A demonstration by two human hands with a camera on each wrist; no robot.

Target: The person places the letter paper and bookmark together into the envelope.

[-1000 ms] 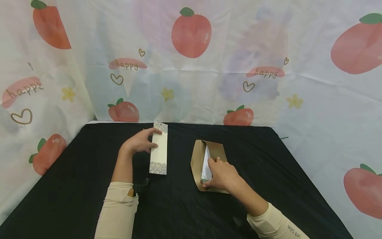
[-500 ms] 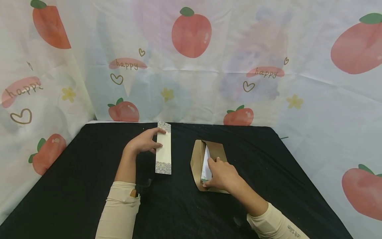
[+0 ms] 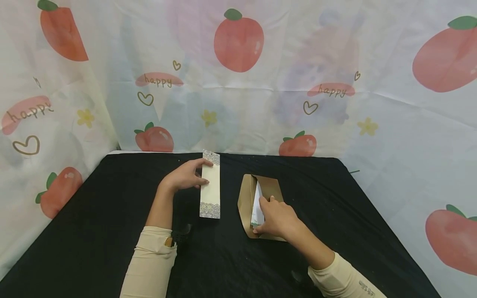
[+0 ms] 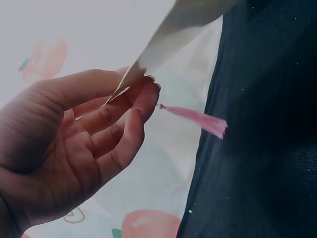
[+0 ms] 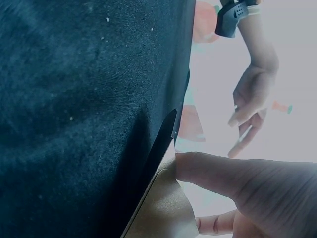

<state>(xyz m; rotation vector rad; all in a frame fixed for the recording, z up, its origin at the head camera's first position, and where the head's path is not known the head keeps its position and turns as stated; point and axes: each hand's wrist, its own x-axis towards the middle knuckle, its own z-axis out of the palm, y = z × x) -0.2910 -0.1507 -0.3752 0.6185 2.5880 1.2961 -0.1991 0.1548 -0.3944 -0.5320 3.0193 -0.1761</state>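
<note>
My left hand (image 3: pixel 186 176) pinches a long cream bookmark (image 3: pixel 210 186) with lacy patterned ends, thumb on its face. The bookmark is held upright above the table's far half. A pink tassel (image 4: pixel 200 119) hangs beyond the fingertips in the left wrist view. To the right, a brown kraft envelope (image 3: pixel 245 198) lies with its flap side toward the left and its mouth parted. A white card with a bit of green (image 3: pixel 258 209) shows in that mouth. My right hand (image 3: pixel 279 217) holds the envelope at the opening, thumb at the near end; part of its grip is hidden.
A black cloth (image 3: pixel 231 265) covers the table. Behind and at both sides hangs a pale curtain (image 3: pixel 238 107) printed with peaches, hearts and "happy". A dark wrist device (image 3: pixel 181 234) sits by the left wrist.
My left hand has carried the bookmark steadily to the right, nearer the envelope. The right hand and the envelope have stayed put.
</note>
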